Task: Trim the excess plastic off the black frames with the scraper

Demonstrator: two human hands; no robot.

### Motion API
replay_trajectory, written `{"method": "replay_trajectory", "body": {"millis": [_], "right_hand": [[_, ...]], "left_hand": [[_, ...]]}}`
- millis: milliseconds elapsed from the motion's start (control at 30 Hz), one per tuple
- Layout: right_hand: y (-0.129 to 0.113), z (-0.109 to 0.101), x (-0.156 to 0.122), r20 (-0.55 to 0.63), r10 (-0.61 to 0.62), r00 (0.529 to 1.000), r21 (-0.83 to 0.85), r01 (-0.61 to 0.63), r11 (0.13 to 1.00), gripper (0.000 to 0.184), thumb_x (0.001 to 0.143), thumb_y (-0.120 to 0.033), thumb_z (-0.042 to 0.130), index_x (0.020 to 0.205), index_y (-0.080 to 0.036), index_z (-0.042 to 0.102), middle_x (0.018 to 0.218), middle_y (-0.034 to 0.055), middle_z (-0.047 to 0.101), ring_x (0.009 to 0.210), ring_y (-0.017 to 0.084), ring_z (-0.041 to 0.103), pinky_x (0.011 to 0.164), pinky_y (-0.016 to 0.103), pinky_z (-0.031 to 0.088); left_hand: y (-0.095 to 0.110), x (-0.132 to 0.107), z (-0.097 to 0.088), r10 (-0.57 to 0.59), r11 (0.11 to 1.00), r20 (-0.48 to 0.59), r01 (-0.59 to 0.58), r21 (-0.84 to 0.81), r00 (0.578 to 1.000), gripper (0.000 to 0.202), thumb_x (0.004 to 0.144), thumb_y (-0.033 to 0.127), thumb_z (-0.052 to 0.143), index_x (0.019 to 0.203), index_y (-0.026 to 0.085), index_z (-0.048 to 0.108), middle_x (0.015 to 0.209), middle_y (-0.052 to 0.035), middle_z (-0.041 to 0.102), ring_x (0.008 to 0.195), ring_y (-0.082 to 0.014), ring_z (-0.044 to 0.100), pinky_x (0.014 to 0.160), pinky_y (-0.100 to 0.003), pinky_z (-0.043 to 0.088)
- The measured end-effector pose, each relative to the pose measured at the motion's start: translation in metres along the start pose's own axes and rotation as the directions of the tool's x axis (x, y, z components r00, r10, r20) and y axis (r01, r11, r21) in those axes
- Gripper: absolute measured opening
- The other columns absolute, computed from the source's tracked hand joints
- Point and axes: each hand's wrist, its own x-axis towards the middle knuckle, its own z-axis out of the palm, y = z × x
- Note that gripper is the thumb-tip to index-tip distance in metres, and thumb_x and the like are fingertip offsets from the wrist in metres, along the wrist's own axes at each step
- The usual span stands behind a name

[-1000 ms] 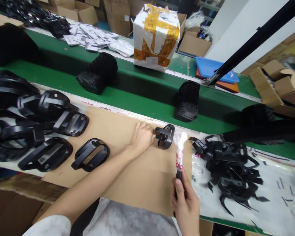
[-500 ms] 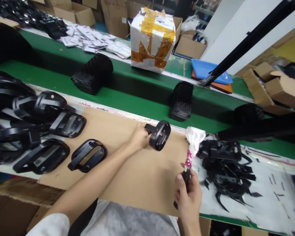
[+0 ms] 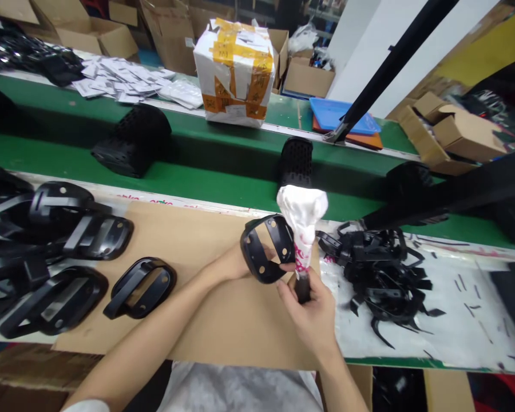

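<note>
My left hand (image 3: 239, 261) grips a black plastic handle part (image 3: 278, 233) from behind, so most of its fingers are hidden. The part's flat face, with round holes and long slots, is turned toward me. My right hand (image 3: 312, 306) is wrapped round the dark grip of a hammer-like tool (image 3: 302, 214). White material covers that tool's head, and pink marks show on its neck. The right thumb and forefinger tip reach the lower right edge of the handle part. Another black handle part (image 3: 143, 286) lies on the cardboard sheet (image 3: 236, 320) by my left forearm.
More black handle parts (image 3: 54, 300) are heaped at left. A pile of black strips and scraps (image 3: 381, 274) lies at right. Behind, a green conveyor belt (image 3: 223, 189) carries black perforated housings (image 3: 133, 140). A taped white box (image 3: 236, 74) and a blue tray (image 3: 343, 116) stand beyond.
My left hand has turned the handle part so its flat face points toward me. The tool in my right hand has moved left and up beside it. The camera view has shifted.
</note>
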Motion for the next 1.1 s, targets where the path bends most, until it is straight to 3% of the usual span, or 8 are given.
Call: {"method": "replay_trajectory", "body": {"millis": [133,233,367,433,567,733,933,1100], "right_hand": [[0.006,0.0,0.007,-0.106,0.089,0.99,-0.01,-0.091,0.996,0.024,0.092,-0.041,0.074,0.085,-0.019,0.068,0.062,-0.0059,0.049,0.055,0.01,0.042,0.051,0.022,0.035],[0.006,0.005,0.012,-0.139,0.268,0.953,0.212,-0.236,0.949,0.037,0.089,-0.053,0.076,0.079,-0.022,0.058,0.052,-0.0097,0.04,0.045,0.009,0.035,0.042,0.022,0.032],[0.005,0.009,0.015,-0.013,0.462,0.887,0.501,-0.394,0.77,0.049,0.085,-0.063,0.078,0.079,-0.025,0.048,0.05,-0.0142,0.033,0.035,0.005,0.023,0.031,0.017,0.022],[0.005,0.008,0.017,0.013,0.479,0.878,0.566,-0.401,0.72,0.052,0.084,-0.062,0.079,0.075,-0.025,0.044,0.054,-0.013,0.038,0.036,0.003,0.023,0.029,0.015,0.023],[0.004,0.007,0.015,0.056,0.499,0.865,0.604,-0.427,0.673,0.053,0.082,-0.059,0.082,0.075,-0.024,0.044,0.055,-0.0133,0.039,0.035,0.001,0.023,0.028,0.013,0.022],[0.003,0.011,0.007,0.111,0.514,0.851,0.551,-0.483,0.68,0.05,0.086,-0.06,0.08,0.079,-0.024,0.045,0.054,-0.0132,0.038,0.036,0.002,0.025,0.03,0.013,0.024],[0.003,0.014,0.013,0.027,0.438,0.899,0.49,-0.394,0.777,0.047,0.087,-0.063,0.077,0.085,-0.025,0.048,0.051,-0.0142,0.037,0.034,0.004,0.028,0.031,0.014,0.024],[0.001,0.009,0.023,0.076,0.455,0.887,0.488,-0.431,0.759,0.052,0.082,-0.065,0.08,0.082,-0.025,0.047,0.051,-0.0137,0.036,0.035,0.004,0.027,0.031,0.015,0.024]], "left_hand": [[-0.001,-0.002,-0.016,-0.036,0.999,0.125,0.031,0.038,0.992,0.051,0.097,0.062,0.05,0.069,0.019,0.051,0.069,0.0003,0.054,0.071,-0.0161,0.05,0.07,-0.03,0.045],[0.002,-0.003,-0.026,0.053,0.998,0.123,-0.056,0.017,0.991,0.039,0.099,0.051,0.042,0.075,0.021,0.044,0.073,0.0025,0.043,0.071,-0.0144,0.04,0.068,-0.029,0.036],[-0.001,-0.002,-0.024,0.126,0.976,0.163,-0.152,0.156,0.979,0.023,0.076,0.027,0.061,0.082,0.023,0.039,0.078,0.0051,0.041,0.069,-0.0132,0.035,0.063,-0.027,0.031],[-0.006,0.0,-0.019,0.184,0.912,0.108,-0.21,0.351,0.977,0.028,0.071,0.022,0.065,0.081,0.024,0.038,0.079,0.0048,0.046,0.071,-0.0141,0.039,0.066,-0.028,0.033],[-0.015,0.007,-0.011,0.343,0.726,-0.046,-0.234,0.647,0.938,0.028,0.081,0.029,0.067,0.08,0.024,0.04,0.08,0.0021,0.055,0.077,-0.0177,0.049,0.077,-0.033,0.039],[-0.022,0.011,-0.01,0.358,0.544,-0.012,-0.198,0.816,0.934,0.029,0.101,0.035,0.055,0.075,0.022,0.052,0.079,-0.0027,0.064,0.078,-0.0201,0.059,0.076,-0.035,0.04],[-0.021,0.008,-0.002,0.282,0.489,-0.023,-0.123,0.864,0.959,0.027,0.101,0.038,0.059,0.082,0.02,0.066,0.084,-0.0054,0.074,0.086,-0.0234,0.067,0.082,-0.038,0.042],[-0.023,0.01,0.003,0.276,0.479,-0.029,-0.112,0.871,0.961,0.025,0.1,0.035,0.059,0.086,0.019,0.071,0.087,-0.0075,0.076,0.088,-0.0249,0.068,0.084,-0.04,0.043]]}}
